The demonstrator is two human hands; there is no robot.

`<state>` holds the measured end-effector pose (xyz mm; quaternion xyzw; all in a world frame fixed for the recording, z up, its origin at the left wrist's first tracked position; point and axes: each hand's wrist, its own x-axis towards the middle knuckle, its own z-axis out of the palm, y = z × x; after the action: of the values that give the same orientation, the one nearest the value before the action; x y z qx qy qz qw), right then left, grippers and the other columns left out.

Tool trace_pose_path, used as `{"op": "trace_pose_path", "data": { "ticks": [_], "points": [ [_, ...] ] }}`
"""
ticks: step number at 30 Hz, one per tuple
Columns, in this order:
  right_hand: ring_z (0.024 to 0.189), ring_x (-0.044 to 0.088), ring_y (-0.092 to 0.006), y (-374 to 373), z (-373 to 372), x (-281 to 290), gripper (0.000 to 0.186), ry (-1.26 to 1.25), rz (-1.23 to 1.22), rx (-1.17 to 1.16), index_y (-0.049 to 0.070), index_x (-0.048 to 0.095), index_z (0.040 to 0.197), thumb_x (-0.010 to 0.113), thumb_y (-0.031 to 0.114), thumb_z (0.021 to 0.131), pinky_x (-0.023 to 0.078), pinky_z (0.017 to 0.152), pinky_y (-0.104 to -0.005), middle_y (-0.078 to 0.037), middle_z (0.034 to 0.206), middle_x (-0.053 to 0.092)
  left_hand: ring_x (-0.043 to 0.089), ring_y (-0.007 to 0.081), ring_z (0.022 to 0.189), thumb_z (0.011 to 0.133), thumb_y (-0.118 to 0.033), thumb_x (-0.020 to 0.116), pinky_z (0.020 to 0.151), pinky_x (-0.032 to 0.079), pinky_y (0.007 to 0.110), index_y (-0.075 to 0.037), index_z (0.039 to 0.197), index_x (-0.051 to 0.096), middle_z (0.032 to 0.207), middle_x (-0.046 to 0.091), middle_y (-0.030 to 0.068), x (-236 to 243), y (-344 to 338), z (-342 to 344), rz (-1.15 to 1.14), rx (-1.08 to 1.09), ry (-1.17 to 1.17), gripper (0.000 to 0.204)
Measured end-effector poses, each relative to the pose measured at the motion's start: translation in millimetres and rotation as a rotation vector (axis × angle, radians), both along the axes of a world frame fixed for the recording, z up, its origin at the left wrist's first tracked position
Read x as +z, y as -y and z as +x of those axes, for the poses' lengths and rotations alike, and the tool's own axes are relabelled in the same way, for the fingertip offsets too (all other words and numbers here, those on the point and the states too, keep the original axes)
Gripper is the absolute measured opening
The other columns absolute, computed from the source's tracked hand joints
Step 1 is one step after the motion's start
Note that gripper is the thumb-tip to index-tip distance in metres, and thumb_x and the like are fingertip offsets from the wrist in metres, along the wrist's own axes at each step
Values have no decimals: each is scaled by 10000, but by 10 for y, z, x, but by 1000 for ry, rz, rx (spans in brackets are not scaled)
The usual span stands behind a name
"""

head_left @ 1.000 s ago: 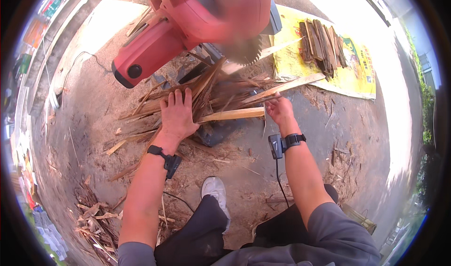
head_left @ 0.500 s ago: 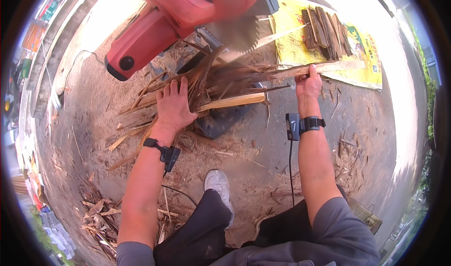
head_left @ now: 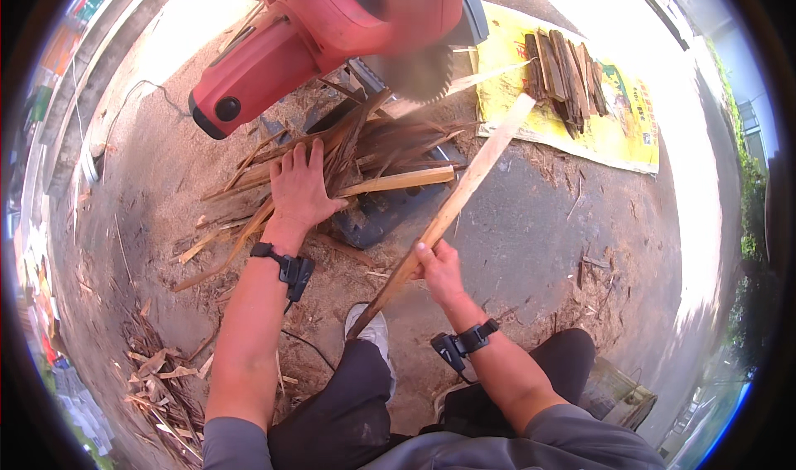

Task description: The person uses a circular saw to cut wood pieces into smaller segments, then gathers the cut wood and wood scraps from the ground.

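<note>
A heap of rough, splintery wood strips lies across the base of a red chop saw. My left hand is laid on the heap's near side, fingers stretched out and the thumb apart. Close to that thumb, a pale squared stick juts to the right. In my right hand a long wood strip is gripped, slanting from near my shoe up toward the yellow sheet. Its far part looks pale, its near end dark with bark. The toothed round saw blade shows beyond the heap, slightly blurred.
At the far right a yellow printed sheet carries a stack of short wood pieces. Scraps and bark litter the ground at lower left. Sawdust covers much of the floor. A thin cable runs at the left.
My right hand has drawn the long strip away from the heap, back toward me, and turned it from nearly crosswise to a steep slant. My left hand stays on the heap.
</note>
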<state>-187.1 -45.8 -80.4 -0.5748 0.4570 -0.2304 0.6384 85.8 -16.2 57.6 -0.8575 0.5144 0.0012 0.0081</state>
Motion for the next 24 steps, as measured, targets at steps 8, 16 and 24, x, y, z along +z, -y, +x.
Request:
{"op": "trace_pose_path", "data": {
  "ticks": [8, 16, 24],
  "points": [
    [664, 659, -242, -127, 1427, 881, 219, 125, 708, -66, -52, 530, 1048, 469, 147, 979, 597, 595, -360, -141, 802, 620, 376, 367, 1307, 512, -601, 827, 1079, 252, 532, -54, 1454, 267, 1421, 372, 213, 12, -139, 82, 63, 35, -63, 1225],
    [681, 667, -235, 138, 1411, 142, 241, 233, -328, 299, -79, 557, 1058, 475, 131, 974, 572, 576, -329, -160, 867, 656, 339, 419, 1322, 414, -477, 895, 1067, 265, 573, -15, 1452, 233, 1423, 339, 267, -16, -120, -15, 73, -70, -46, 1315],
    [685, 655, -192, 266, 1277, 1170, 254, 57, -100, 388, -50, 591, 1046, 511, 176, 962, 551, 580, -308, -107, 826, 664, 338, 417, 1328, 482, -450, 868, 1078, 242, 591, -30, 1456, 235, 1417, 345, 258, -99, -96, -53, 22, 1, -1, 1235]
  ]
}}
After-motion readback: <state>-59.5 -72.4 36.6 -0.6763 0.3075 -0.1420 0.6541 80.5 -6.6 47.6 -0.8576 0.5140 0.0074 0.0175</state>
